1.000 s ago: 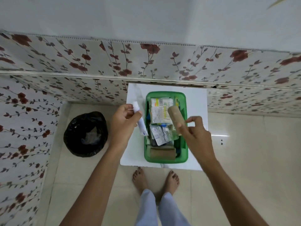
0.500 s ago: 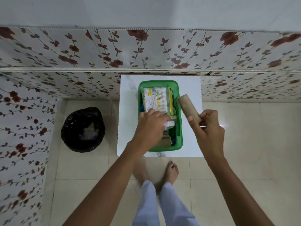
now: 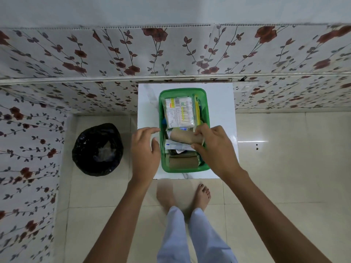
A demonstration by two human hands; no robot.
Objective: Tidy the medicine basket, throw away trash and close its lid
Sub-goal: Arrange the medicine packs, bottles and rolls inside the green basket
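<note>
A black-lined bin (image 3: pixel 97 149) stands on the floor at the left, well apart from the white worktop (image 3: pixel 220 103). The left hand (image 3: pixel 145 151) hovers just beside the basket's left wall, fingers loosely spread and holding nothing. The green basket (image 3: pixel 206 118) sits on the worktop, lid off. At its far end lies a clear packet (image 3: pixel 179 112) of printed strips; at its near end lies a brown roll (image 3: pixel 182 161). Between them a second brown roll (image 3: pixel 183 138) lies crosswise on a layer of loose sachets (image 3: pixel 176 146). The right hand (image 3: pixel 216 149) is over the basket's right side, thumb and fingers pinching the right end of that crosswise roll. Two bare feet stand on the tiles below the worktop.
</note>
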